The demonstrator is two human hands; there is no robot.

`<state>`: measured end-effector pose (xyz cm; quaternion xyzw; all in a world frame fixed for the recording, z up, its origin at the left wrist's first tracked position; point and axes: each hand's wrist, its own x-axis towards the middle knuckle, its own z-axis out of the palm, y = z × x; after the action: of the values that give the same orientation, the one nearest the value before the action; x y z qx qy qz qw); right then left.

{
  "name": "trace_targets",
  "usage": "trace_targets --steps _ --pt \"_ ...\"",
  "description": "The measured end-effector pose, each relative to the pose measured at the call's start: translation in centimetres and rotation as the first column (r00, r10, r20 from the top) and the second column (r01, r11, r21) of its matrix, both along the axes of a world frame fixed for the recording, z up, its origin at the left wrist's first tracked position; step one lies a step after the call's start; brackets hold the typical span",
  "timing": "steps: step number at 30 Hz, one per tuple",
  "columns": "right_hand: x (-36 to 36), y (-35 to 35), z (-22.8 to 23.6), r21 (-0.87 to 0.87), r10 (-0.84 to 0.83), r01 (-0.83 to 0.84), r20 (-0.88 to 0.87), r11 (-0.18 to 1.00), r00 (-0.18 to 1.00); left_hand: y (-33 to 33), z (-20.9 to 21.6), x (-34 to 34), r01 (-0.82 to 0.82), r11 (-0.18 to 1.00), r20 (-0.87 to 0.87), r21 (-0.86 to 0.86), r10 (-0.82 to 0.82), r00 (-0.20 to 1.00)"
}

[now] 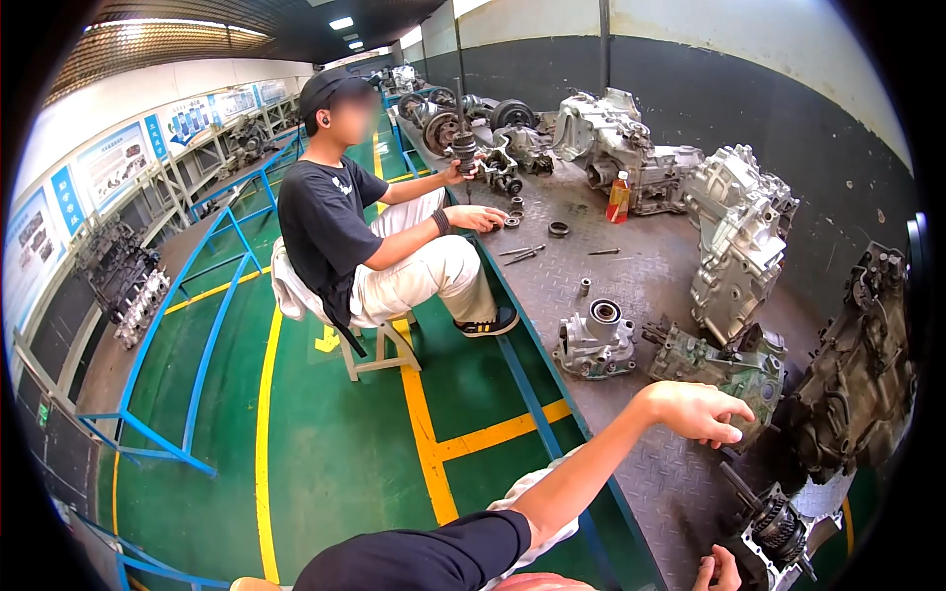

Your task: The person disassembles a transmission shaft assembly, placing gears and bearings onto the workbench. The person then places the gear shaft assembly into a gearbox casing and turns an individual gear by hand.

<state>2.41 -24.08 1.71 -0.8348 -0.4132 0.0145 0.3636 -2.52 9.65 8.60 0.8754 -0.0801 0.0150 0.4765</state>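
Note:
My left hand (698, 412) reaches over the metal workbench (680, 483), its fingers loosely bent and apart, with nothing visible in them. Below and past it is a greenish-grey cast metal housing (724, 364); whether the fingertips touch it I cannot tell. At the lower edge, only part of my right hand (719, 569) shows, fingers slightly curled and apart, holding nothing that I can see. Beside it lies an open gearbox case (818, 527) with a gear shaft (777, 527) in it. Left of the greenish housing sits a silver housing with a round bearing bore (596, 345).
A seated co-worker (340, 207) across to the left holds a gear shaft (465, 153) upright. Large gearbox housings (739, 236) line the wall side, with a dark one (852, 364) at right. Bolts (522, 253), bearing rings (559, 229) and a red-orange bottle (618, 197) stand about.

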Motion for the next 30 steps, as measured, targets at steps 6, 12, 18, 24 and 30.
trace_targets --steps 6,12,18,24,30 --pt "-0.1 0.2 0.2 -0.023 -0.007 0.006 -0.012 1.000 1.000 0.1 -0.1 0.1 -0.012 1.000 -0.017 0.009 0.012 1.000" --pt "-0.3 0.3 0.6 -0.032 -0.021 0.021 0.003 0.999 1.000 -0.1 0.2 -0.1 -0.029 0.999 -0.008 0.041 0.029 1.000" --pt "-0.3 0.2 0.6 -0.035 -0.025 0.025 -0.028 0.999 0.999 -0.3 0.3 -0.1 -0.028 0.999 -0.027 0.018 0.029 0.999" --pt "-0.3 0.8 1.0 -0.049 -0.023 0.021 -0.038 0.999 0.999 0.0 0.7 -0.3 -0.025 0.996 -0.011 0.080 0.026 1.000" --pt "-0.3 0.6 1.1 -0.076 -0.050 0.045 -0.063 0.996 0.997 -0.2 0.8 0.0 -0.023 0.998 -0.026 0.053 0.025 0.999"
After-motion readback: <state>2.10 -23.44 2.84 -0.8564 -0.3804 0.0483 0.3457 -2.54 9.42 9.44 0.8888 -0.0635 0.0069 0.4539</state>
